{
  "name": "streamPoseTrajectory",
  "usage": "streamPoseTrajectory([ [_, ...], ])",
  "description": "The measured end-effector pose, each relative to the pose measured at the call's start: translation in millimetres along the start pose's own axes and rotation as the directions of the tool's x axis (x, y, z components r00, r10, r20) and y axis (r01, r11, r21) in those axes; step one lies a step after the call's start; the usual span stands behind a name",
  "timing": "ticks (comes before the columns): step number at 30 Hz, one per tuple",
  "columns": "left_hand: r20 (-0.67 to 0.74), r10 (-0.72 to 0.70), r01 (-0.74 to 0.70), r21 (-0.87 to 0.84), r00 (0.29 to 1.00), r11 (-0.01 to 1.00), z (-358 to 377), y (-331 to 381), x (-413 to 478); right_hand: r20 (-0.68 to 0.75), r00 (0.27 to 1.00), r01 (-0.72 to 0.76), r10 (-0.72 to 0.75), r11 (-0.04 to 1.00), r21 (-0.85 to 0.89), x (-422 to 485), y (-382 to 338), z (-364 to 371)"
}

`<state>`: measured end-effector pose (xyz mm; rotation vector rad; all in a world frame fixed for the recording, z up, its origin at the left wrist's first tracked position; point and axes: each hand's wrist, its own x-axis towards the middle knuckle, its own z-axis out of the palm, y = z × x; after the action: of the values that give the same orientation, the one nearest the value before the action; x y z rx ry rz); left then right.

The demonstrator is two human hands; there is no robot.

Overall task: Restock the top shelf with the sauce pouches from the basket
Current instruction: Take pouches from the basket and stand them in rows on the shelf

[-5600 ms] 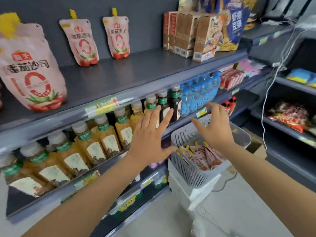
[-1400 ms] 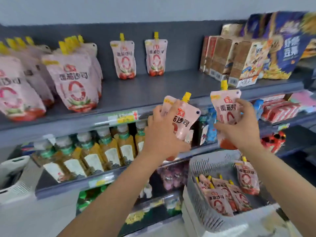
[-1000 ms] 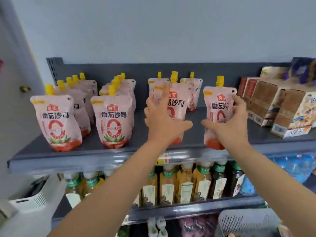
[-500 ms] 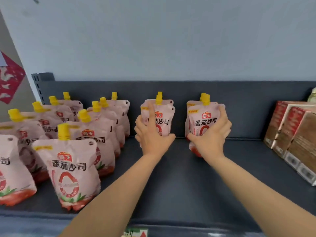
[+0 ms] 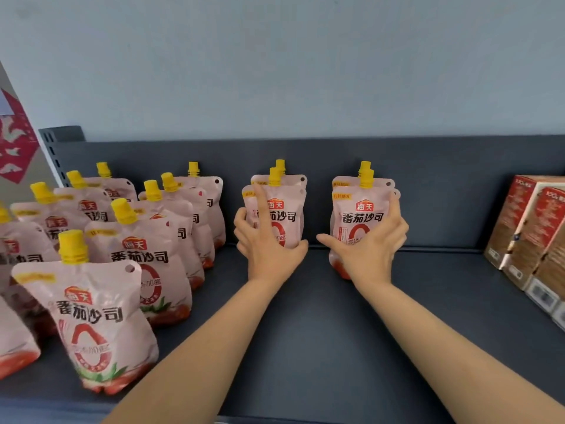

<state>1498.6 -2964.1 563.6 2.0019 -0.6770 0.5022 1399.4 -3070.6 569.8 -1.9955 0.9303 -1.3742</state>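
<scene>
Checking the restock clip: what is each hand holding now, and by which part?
The left hand grips the middle sauce pouch, the right hand the rightmost sauce pouch, each round its middle body.

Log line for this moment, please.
left hand grips left pouch | right hand grips right pouch | both upright, rear of top shelf

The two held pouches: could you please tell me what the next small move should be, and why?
Probably let go. The left hand grips the left pouch, the right hand the right pouch; both stand upright, seemingly on the shelf, before rear pouches.
</scene>
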Motion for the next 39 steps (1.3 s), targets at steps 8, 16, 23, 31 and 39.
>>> streamPoseTrajectory([
  [8, 0.099, -0.02, 0.014, 0.064, 0.995, 0.998, -20.9, 6.1, -17.6, 0.061, 0.998, 0.027, -0.019, 0.992, -0.127, -12.3, -8.8, -26.4],
  [16, 0.237, 0.032, -0.06, 0.113, 0.971, 0.992, -74.1, 28.2, -64.9, 0.065, 0.995, 0.091, -0.074, 0.946, -0.312, -78.9, -28.1, -117.6],
  [23, 0.327, 0.296, -0.336, 0.072, 0.898, 0.939, -124.7, 60.8, -167.4, -0.016, 0.992, 0.104, -0.126, 0.878, -0.467, -186.1, -29.4, -232.3],
  [31, 0.536, 0.477, -0.571, 0.01, 0.696, 0.821, -116.3, 67.8, -293.5, -0.014, 0.998, -0.059, 0.06, 0.866, -0.497, -280.3, 27.9, -304.5],
  [39, 0.786, 0.373, -0.556, -0.045, 0.493, 0.83, -48.3, 59.6, -404.4, 0.112, 0.839, -0.402, 0.532, 0.745, -0.533, -322.0, 152.6, -332.4],
])
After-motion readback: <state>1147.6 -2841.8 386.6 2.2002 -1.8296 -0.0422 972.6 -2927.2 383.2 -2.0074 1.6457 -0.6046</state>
